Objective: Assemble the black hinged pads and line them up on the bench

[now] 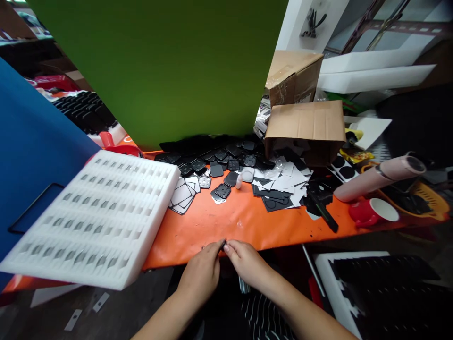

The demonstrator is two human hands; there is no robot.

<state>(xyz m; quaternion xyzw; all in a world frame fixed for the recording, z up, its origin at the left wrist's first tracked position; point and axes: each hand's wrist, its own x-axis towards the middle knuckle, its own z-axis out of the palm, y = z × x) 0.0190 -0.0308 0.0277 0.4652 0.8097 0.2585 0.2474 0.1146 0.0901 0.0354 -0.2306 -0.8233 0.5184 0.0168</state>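
My left hand and my right hand meet at the front edge of the orange table. Between their fingertips they pinch a small black piece, mostly hidden by the fingers. Beyond them lies a heap of black square parts, with one dark square part nearest on a whitish piece. A small clear bottle stands beside it. White cards with dark outlines lie left of the heap, and black and white sheets are piled to its right.
A white foam tray with rows of slots rests at the left. Upright green and blue panels stand behind and left. At right are an open cardboard box, a pink bottle, a red mug and a yellow basket.
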